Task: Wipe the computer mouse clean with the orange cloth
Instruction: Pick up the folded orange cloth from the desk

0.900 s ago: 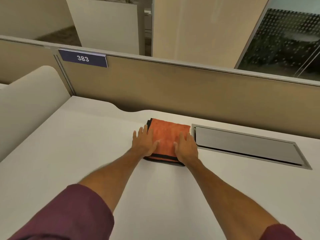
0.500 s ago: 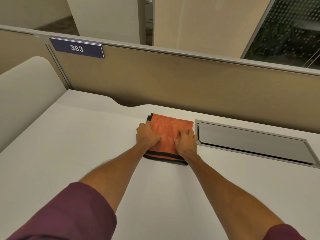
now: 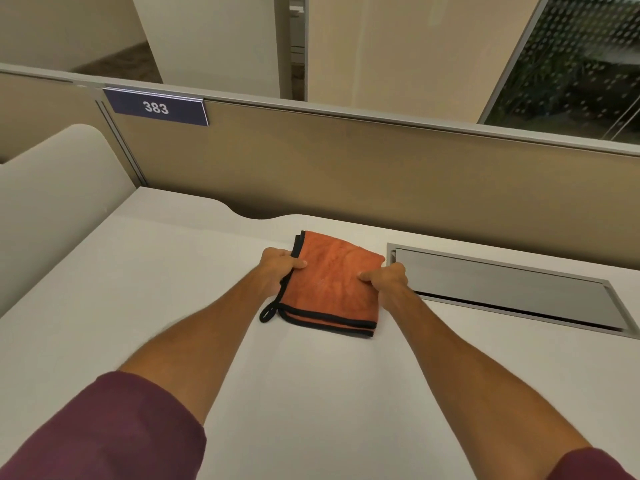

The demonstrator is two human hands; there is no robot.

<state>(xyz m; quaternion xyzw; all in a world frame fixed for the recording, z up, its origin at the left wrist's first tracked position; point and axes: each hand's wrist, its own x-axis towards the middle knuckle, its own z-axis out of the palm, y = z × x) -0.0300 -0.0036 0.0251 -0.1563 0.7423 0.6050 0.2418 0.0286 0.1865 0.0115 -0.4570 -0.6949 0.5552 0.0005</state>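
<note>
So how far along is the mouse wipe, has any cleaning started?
Nothing is wiped yet, and no computer mouse shows in this view. In hand: the left hand and right hand each grip a side of the folded orange cloth, which lies on the white desk. Left: lift the cloth, find the mouse, wipe it.

Cloth point(image 3: 332, 285) on desk point(image 3: 138, 306) (left of hatch point(image 3: 502, 285)).
</note>
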